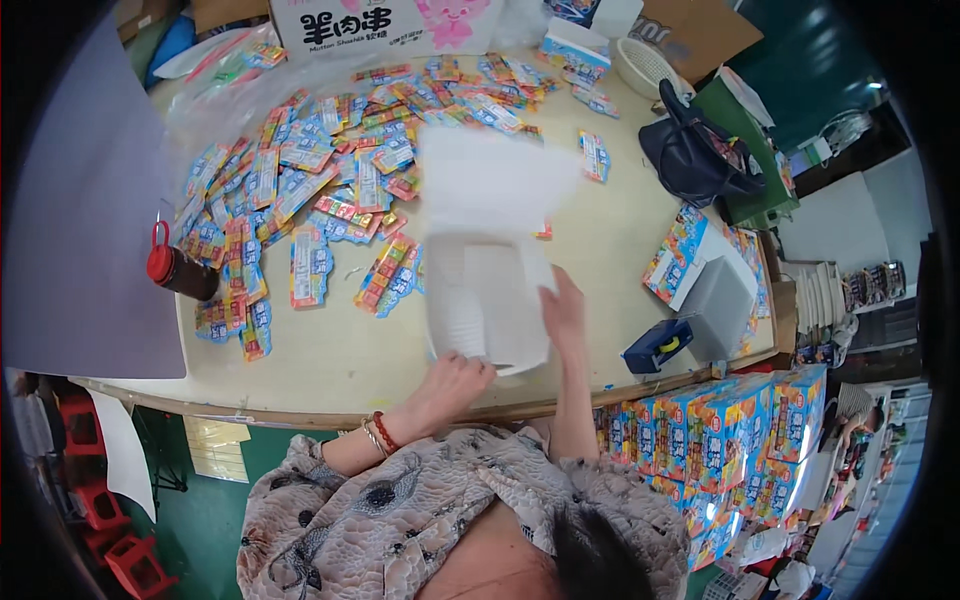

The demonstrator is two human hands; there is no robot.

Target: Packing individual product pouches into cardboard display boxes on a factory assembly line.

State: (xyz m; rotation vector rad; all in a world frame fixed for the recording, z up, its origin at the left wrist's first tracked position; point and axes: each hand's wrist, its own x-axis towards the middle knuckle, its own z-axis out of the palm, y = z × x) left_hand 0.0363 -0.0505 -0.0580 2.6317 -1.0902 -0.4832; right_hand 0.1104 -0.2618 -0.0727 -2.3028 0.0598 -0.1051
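An open white cardboard box [437,290] stands on the table in front of me, its pale inside facing up. Its raised lid flap [500,185] is smeared by motion at the far side. With curled fingers, my left hand [458,382] grips the box's near edge. The right side wall is held by my right hand [566,312], thumb side toward the box. Left of and beyond the box lies a loose spread of colourful candy packets [312,255], blue, red and yellow.
A dark bottle with a red lid [183,265] lies at the left. On the right are a tape dispenser [657,346], a printed carton [678,255] and a dark bag [690,150]. Stacked blue cartons [715,430] stand beyond the table's right front edge. A large white carton [390,28] is behind.
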